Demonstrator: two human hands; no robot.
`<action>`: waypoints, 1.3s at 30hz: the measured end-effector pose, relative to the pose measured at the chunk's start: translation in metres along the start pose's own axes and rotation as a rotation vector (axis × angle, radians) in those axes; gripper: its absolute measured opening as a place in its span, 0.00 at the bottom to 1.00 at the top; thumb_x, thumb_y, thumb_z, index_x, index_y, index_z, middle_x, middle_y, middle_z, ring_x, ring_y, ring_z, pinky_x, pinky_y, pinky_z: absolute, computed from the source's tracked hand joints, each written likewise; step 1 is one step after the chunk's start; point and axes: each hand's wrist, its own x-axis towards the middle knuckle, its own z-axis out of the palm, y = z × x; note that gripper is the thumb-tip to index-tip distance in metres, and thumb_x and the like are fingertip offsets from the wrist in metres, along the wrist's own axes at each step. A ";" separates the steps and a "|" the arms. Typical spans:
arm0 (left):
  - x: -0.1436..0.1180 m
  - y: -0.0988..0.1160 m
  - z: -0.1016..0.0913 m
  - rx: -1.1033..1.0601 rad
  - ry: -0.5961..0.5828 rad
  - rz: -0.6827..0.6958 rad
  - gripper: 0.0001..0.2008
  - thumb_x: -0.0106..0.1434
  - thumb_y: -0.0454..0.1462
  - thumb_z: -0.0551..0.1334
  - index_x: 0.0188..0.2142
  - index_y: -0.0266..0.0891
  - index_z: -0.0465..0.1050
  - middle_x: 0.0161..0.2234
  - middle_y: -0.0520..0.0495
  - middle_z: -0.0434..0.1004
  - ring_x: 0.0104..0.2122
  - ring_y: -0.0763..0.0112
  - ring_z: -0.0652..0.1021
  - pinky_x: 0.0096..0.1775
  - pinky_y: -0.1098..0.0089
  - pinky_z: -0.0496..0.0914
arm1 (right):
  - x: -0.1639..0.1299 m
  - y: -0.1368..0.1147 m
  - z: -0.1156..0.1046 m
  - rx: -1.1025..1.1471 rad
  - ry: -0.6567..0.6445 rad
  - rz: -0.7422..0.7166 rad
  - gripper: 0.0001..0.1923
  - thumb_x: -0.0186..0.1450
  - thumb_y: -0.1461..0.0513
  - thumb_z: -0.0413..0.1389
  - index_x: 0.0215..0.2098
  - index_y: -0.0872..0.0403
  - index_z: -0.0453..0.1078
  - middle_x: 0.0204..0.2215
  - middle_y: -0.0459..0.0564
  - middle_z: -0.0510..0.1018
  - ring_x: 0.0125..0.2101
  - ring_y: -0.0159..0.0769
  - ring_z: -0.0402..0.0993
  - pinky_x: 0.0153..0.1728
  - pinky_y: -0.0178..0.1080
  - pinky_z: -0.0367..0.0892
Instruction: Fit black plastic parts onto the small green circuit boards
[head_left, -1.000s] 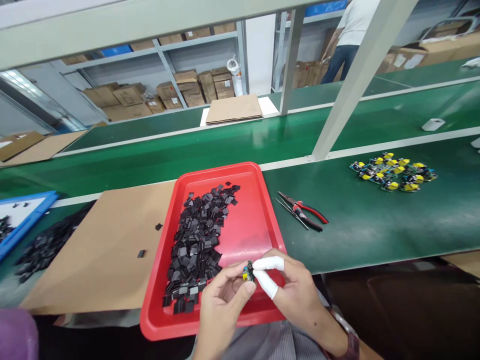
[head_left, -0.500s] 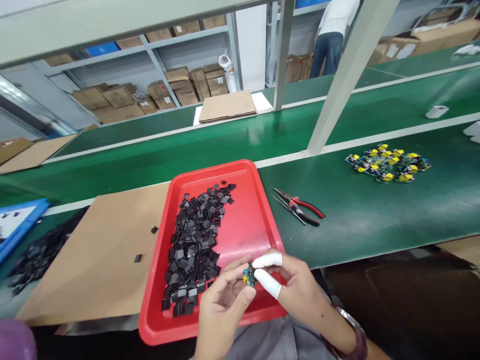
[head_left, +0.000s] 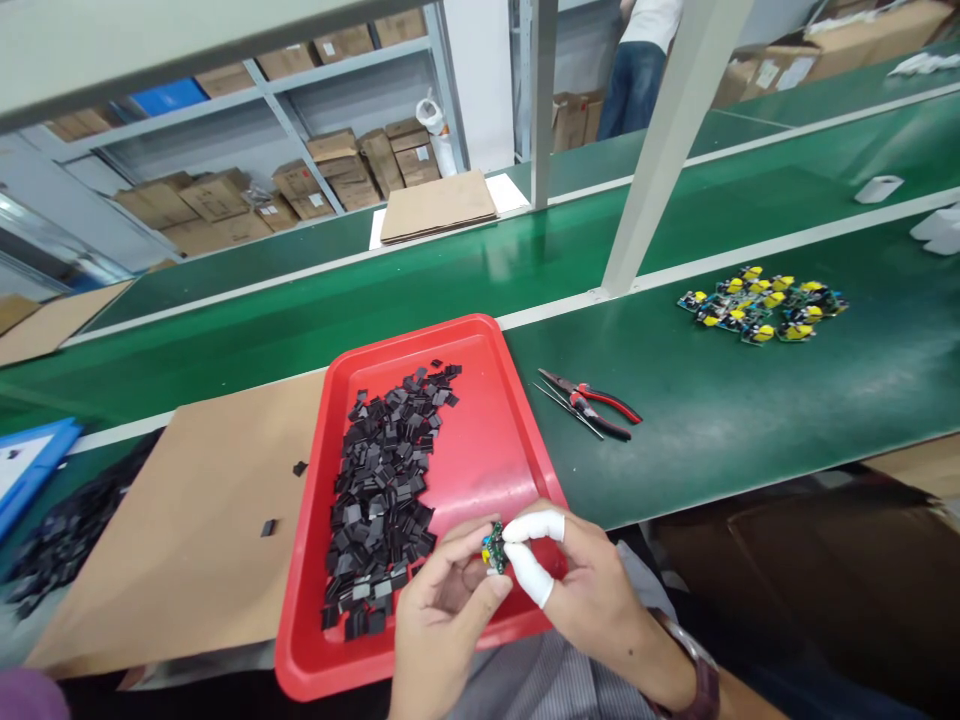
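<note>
Both my hands meet over the near edge of a red tray (head_left: pixel 517 440). My left hand (head_left: pixel 442 610) and my right hand (head_left: pixel 577 585) pinch a small green circuit board (head_left: pixel 493 548) with a yellow part between their fingertips. White finger cots cover my right thumb and forefinger. A heap of small black flat pieces (head_left: pixel 382 490) fills the left half of the tray, just left of my left hand.
Red-handled pliers (head_left: pixel 592 402) and tweezers lie on the green belt right of the tray. A cluster of circuit boards (head_left: pixel 761 300) lies farther right. A cardboard sheet (head_left: pixel 187 520) with loose black pieces lies on the left. A person stands at the far shelves.
My hands keep their hold on the small board. The view has tilted down and shifted slightly, so everything sits a little higher and to the left.
</note>
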 end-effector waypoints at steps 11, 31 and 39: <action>0.002 0.004 0.005 0.029 0.011 0.019 0.16 0.56 0.34 0.75 0.45 0.44 0.85 0.48 0.41 0.86 0.44 0.59 0.86 0.46 0.69 0.81 | -0.003 -0.001 -0.001 -0.055 0.032 -0.110 0.11 0.67 0.72 0.58 0.42 0.51 0.75 0.34 0.47 0.80 0.33 0.33 0.79 0.37 0.34 0.75; 0.000 -0.001 0.012 0.156 0.153 0.167 0.16 0.58 0.39 0.74 0.47 0.44 0.85 0.54 0.39 0.80 0.53 0.53 0.81 0.49 0.65 0.80 | 0.000 0.005 -0.016 0.077 -0.162 0.043 0.20 0.71 0.68 0.57 0.59 0.47 0.73 0.45 0.51 0.81 0.45 0.38 0.80 0.49 0.41 0.76; -0.007 -0.009 0.017 0.263 0.220 0.279 0.18 0.57 0.34 0.74 0.48 0.47 0.84 0.45 0.46 0.82 0.38 0.64 0.84 0.41 0.72 0.81 | -0.011 -0.001 -0.015 -0.022 -0.167 -0.051 0.25 0.70 0.71 0.54 0.62 0.46 0.72 0.51 0.54 0.78 0.49 0.40 0.78 0.52 0.41 0.75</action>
